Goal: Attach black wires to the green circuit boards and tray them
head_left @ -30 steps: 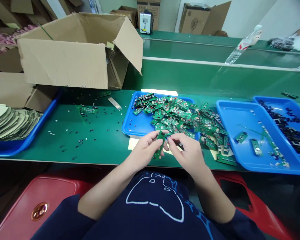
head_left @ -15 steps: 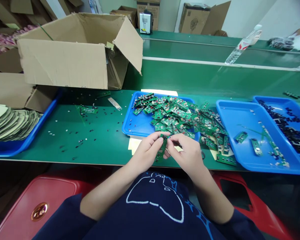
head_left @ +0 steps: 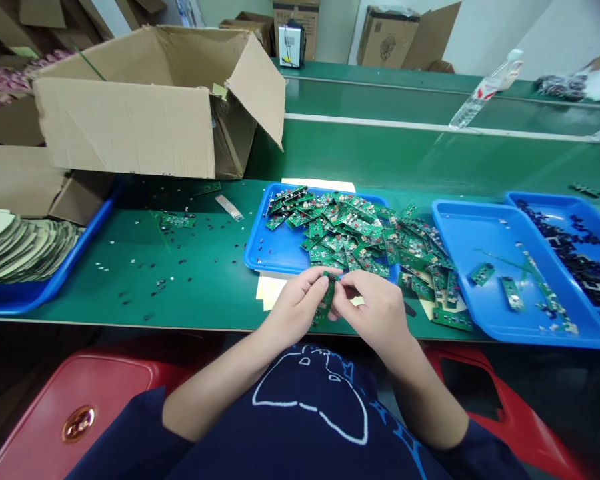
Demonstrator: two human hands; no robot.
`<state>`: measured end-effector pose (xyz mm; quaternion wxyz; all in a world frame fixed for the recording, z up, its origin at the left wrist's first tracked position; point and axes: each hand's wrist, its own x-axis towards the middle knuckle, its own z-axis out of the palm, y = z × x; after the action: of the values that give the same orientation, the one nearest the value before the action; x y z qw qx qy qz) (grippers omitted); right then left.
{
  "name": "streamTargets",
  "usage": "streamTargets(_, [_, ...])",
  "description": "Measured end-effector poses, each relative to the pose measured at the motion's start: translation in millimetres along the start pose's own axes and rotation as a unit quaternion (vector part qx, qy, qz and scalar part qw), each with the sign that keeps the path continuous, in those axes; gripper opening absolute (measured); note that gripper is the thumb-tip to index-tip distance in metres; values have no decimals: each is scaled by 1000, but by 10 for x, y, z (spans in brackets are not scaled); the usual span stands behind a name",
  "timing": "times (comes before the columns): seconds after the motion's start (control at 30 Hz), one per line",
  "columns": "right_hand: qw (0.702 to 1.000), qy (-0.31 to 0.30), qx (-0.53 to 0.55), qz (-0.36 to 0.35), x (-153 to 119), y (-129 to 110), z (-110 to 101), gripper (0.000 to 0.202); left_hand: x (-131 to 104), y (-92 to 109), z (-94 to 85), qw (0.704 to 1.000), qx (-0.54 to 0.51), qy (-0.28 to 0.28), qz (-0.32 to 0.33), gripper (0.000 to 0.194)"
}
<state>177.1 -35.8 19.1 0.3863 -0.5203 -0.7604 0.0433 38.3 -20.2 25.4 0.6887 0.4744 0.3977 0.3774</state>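
A narrow green circuit board [head_left: 325, 305] stands tilted between my two hands near the table's front edge. My left hand [head_left: 295, 301] is closed on it, thumb on its face. My right hand [head_left: 375, 305] pinches at the board's upper right side; whatever lies between those fingertips is too small to make out. Just beyond my hands, a blue tray [head_left: 280, 253] holds a heap of green boards [head_left: 347, 223], which spills over its right side onto the table. Yellowish paper [head_left: 270, 291] shows under the tray's front edge.
On the right are a blue tray [head_left: 460, 230] with a few boards and a second tray of black parts [head_left: 580, 260]. A large cardboard box [head_left: 130, 127] stands at the back left, near stacked paper pieces [head_left: 25, 247]. A bottle [head_left: 485, 90] leans behind; small bits dot the left table.
My right hand has shifted slightly at the board's upper end, and the board has turned a little in my fingers. The trays and heap are unchanged.
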Motion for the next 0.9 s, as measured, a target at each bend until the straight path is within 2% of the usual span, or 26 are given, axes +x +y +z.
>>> streamTargets(0.13, [1000, -7, -18, 4, 5, -4, -15, 18, 1, -18, 9, 1000, -2, -8, -1, 25])
streamTargets(0.23, [999, -32, -11, 43, 6, 1, -45, 17, 9, -46, 12, 1000, -6, -12, 7, 27])
streamTargets(0.33, [992, -55, 48, 107, -9, 8, -65, 11, 19, -71, 9, 1000, -20, -7, 22, 27])
streamTargets(0.43, [986, -26, 104, 129, -43, 12, -54, 11, 24, -80, -1, 999, -39, -4, 26, 24])
streamTargets(0.53, [983, -5, 139, 119, -72, 24, -39, 19, 24, -79, -21, 998, -53, -11, 23, 23])
streamTargets(0.63, [984, -20, 147, 103, -73, 68, -59, 33, 17, -76, -49, 998, -53, -33, 14, 23])
streamTargets(0.77, [992, -32, 116, 28, -39, 152, -120, 16, 3, -68, -103, 995, -30, -92, -13, 26])
streamTargets(0.9, [988, -68, 128, -50, -7, 179, -145, 17, 6, -44, -169, 984, 39, -168, -38, 29])
